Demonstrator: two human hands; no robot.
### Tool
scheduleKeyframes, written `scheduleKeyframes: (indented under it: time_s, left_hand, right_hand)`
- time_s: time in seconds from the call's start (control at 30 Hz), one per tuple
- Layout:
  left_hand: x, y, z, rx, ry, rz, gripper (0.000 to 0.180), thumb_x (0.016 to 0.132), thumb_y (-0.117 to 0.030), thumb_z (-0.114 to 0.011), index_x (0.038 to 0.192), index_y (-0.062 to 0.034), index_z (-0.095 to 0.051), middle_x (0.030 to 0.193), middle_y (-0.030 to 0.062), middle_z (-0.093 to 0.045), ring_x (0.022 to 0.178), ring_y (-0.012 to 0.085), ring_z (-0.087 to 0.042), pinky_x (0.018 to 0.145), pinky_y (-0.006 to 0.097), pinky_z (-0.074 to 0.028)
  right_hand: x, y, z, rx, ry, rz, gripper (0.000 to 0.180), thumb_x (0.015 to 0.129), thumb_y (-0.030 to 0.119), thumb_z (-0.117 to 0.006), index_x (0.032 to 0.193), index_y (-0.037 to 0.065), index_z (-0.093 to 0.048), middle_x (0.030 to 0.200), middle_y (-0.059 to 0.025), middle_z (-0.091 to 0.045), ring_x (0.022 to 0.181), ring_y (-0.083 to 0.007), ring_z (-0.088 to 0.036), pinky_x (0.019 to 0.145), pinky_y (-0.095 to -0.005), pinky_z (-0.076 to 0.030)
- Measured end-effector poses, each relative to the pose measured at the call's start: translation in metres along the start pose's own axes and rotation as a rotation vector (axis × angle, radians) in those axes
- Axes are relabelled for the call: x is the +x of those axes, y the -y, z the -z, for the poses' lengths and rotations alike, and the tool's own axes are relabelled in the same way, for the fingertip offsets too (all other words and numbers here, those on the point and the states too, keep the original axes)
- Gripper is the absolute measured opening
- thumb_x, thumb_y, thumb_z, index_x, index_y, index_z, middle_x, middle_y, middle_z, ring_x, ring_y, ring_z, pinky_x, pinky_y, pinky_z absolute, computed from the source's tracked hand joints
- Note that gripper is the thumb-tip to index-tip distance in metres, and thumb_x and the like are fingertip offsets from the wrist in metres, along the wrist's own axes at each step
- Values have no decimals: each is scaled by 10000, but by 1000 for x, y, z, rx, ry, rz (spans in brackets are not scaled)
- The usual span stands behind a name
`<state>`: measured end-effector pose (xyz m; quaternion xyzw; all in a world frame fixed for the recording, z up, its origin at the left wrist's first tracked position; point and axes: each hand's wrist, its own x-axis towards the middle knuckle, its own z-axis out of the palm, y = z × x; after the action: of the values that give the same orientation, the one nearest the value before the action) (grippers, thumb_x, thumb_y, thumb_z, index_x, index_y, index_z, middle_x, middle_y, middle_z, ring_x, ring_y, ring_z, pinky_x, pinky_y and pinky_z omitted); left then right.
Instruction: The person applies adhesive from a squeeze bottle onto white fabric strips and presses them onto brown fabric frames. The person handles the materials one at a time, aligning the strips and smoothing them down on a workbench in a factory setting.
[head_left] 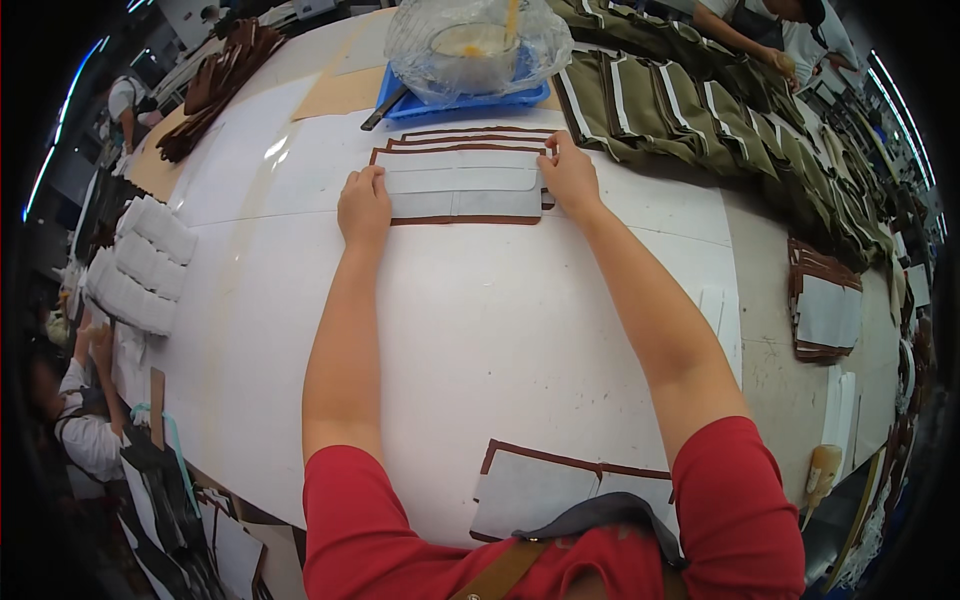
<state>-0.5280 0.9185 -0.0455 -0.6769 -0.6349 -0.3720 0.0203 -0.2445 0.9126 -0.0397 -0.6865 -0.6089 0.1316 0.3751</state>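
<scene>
A flat grey-white panel with brown edging (pixel 460 205) lies in front of me, with a pale strip across its middle. Similar panels are fanned out beneath it, their brown edges (pixel 425 136) showing on the far side. My left hand (pixel 364 207) is closed at the panel's left edge, thumb and fingers together on its upper corner. At the upper right corner my right hand (pixel 572 175) pinches the panel. Close to my body lies another brown-edged panel (pixel 535 485), partly hidden by my clothing.
A blue tray (pixel 395 95) with a plastic-wrapped bowl (pixel 475 45) and a dark-handled tool stands behind the panels. Olive fabric pieces (pixel 650 100) line the far right. White bundles (pixel 150 265) sit left; a brown-edged stack (pixel 828 310) lies right. Other people work around the table.
</scene>
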Motion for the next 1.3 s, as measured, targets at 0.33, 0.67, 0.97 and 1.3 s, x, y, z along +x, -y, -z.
scheduleKeyframes:
  time_s: [0.33, 0.67, 0.97, 1.3]
  left_hand:
    - [-1, -10, 0, 288, 31, -102, 159, 848, -206, -516, 930, -110, -614, 998, 64, -545, 968, 269, -499, 810, 420, -390]
    - [4, 10, -2, -15, -225, -104, 191, 868, -234, -499, 992, -96, -546, 983, 68, -543, 949, 247, -528, 773, 418, -394]
    - [-11, -14, 0, -52, -334, -340, 164, 861, -137, -496, 1016, -110, -541, 993, 38, -540, 937, 205, -529, 791, 379, -359]
    - [-114, -161, 63, -432, 107, -604, 216, 802, -42, -531, 1017, -58, -528, 1020, 98, -520, 962, 250, -497, 843, 368, -330]
  right_hand:
    - [-15, -6, 7, -106, -27, 189, 187, 842, 170, -502, 943, 66, -621, 920, -129, -598, 829, -285, -582, 718, -367, -459]
    - [-95, -87, 190, -51, -100, 37, 191, 826, 149, -541, 920, -2, -608, 805, -117, -614, 663, -203, -554, 632, -298, -443]
    - [-192, -82, 224, -381, 180, -118, 285, 793, 223, -581, 913, -35, -583, 932, -188, -582, 836, -326, -591, 738, -388, -471]
    - [-177, -67, 179, -746, 173, -224, 240, 740, 87, -589, 932, -57, -592, 1006, -205, -560, 895, -280, -610, 712, -306, -522]
